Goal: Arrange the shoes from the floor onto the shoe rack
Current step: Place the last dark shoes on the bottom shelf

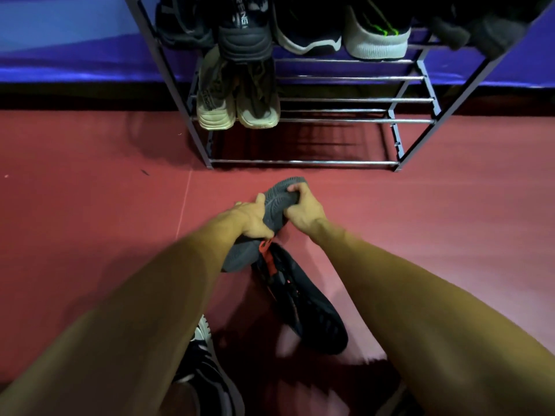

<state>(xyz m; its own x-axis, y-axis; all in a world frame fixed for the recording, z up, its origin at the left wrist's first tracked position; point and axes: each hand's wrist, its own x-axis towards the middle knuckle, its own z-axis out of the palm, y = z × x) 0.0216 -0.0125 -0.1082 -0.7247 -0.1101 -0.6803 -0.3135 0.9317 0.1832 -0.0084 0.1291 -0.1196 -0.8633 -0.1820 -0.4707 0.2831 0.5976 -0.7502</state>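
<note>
Dark grey rubber-soled sneaker [271, 205] is held sole-up between both hands, off the red floor [90, 205]; left hand [250, 219] is clamped round its middle from the left, thumb over the sole; right hand [303, 210] grips the toe end from the right, fingers curled over the sole edge; heel end drops below the left wrist.
Its mate, a black mesh sneaker with orange trim [300, 298], lies on the floor just below and right of the hands, between the forearms, upper facing up, its orange end touching or just under the held shoe; cannot tell which.
Metal tube shoe rack [354, 100] stands beyond the hands, near; bottom rail close to the held toe.
Rack contents: upper tier full, dark shoes, a grey-heeled sneaker [244, 40], a black shoe with white sole [309, 40], a white-heeled shoe with green stripes [377, 40]; tier below carries a beige sneaker pair [237, 100] at its left end, the bars to the right bare; lowest tier bare.
Open floor left and right of both hands; a black-and-white shoe [204, 364] under the left forearm, partly hidden.
</note>
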